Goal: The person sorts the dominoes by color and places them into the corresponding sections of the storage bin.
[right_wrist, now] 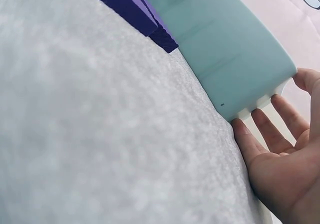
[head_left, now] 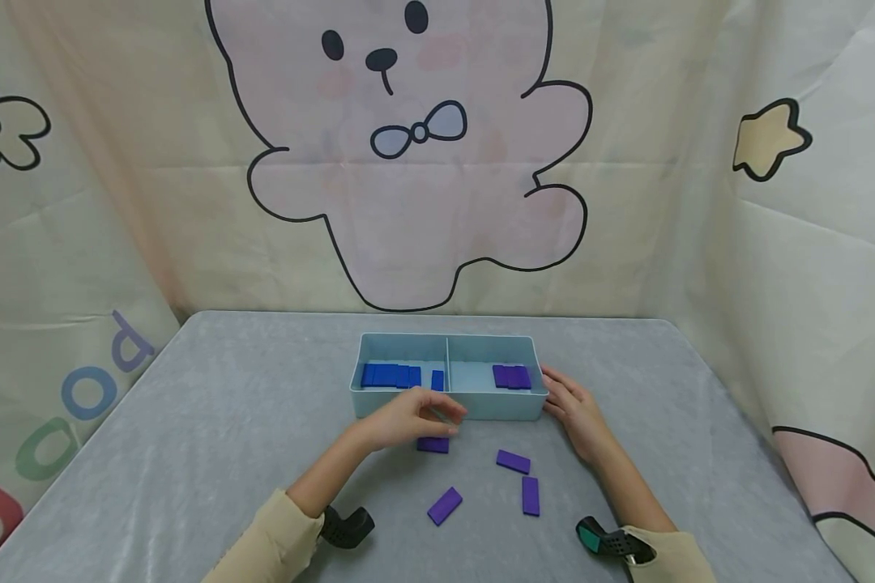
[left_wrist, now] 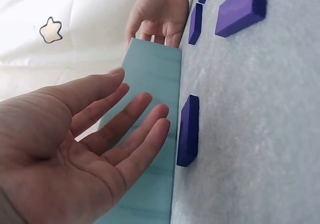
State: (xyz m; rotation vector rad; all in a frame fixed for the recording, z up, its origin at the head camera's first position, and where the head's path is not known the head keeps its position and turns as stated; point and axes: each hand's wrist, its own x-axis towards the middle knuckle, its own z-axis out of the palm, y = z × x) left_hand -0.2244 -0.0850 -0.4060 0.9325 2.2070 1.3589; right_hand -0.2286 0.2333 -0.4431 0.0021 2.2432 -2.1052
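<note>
A light blue two-compartment box (head_left: 496, 407) stands near the middle of the table. Blue blocks (head_left: 388, 375) lie in its left compartment, with one more blue block (head_left: 437, 378) near the divider. The right compartment holds purple blocks (head_left: 512, 377). My left hand (head_left: 408, 417), fingers loosely bent and holding nothing, hovers before the box's front wall. Just beneath it on the table is a purple block (head_left: 433, 445), also seen beside the box in the left wrist view. My right hand (right_wrist: 285, 154) rests its fingertips against the box's right end, thumb at the rim.
Nearer me, three loose purple blocks lie on the grey cloth: one angled (head_left: 445, 506), one upright in view (head_left: 530, 495) and one just behind it (head_left: 514, 461). A printed curtain (head_left: 627, 243) hangs behind the table (head_left: 262, 389). Both wrists wear black straps (head_left: 346, 528).
</note>
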